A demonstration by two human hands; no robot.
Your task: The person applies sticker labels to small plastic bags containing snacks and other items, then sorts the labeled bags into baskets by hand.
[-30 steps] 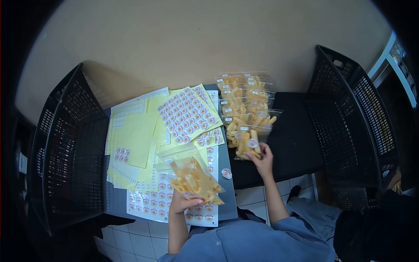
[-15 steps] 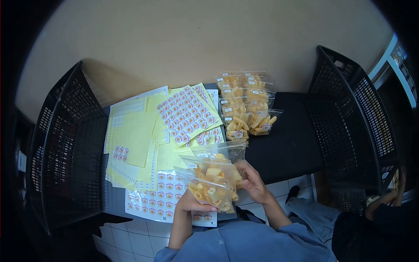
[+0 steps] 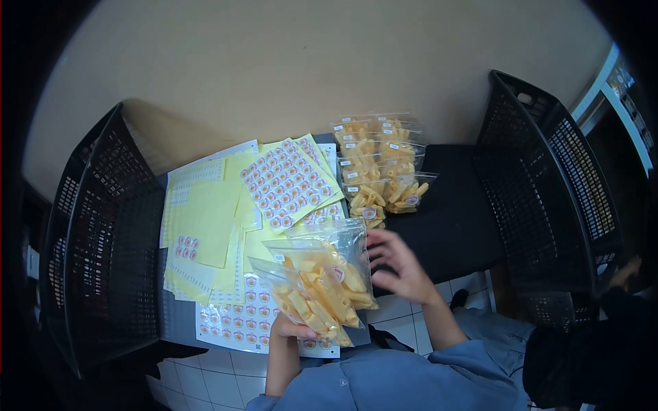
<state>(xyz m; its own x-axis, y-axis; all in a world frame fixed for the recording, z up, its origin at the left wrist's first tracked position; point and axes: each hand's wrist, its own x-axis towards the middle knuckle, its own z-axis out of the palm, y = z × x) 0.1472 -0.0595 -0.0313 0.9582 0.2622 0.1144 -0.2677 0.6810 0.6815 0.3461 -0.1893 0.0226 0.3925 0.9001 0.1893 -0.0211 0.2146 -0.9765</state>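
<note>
Several clear zip bags of yellow tube-shaped snacks (image 3: 319,291) are fanned out above the front edge of the table. My left hand (image 3: 291,330) grips them from below, its thumb across the front bag's lower part. At the right side of the rearmost bag, my right hand (image 3: 401,267) has its fingers apart; whether the fingertips touch the plastic is unclear. A round sticker shows on the rearmost bag, and a small white label sits near the top of another. Behind them lies a sheet of round stickers (image 3: 288,183) on yellow backing sheets (image 3: 205,226).
Two rows of filled snack bags (image 3: 367,171) stand at the back of the black table (image 3: 452,205). A black basket (image 3: 103,260) is at the left, another black basket (image 3: 548,185) at the right. A person's hand (image 3: 625,272) shows at the far right.
My right hand has opened and come off the bags, moving slightly right. The held bags have shifted left and spread apart, turning so the rearmost one's round sticker shows.
</note>
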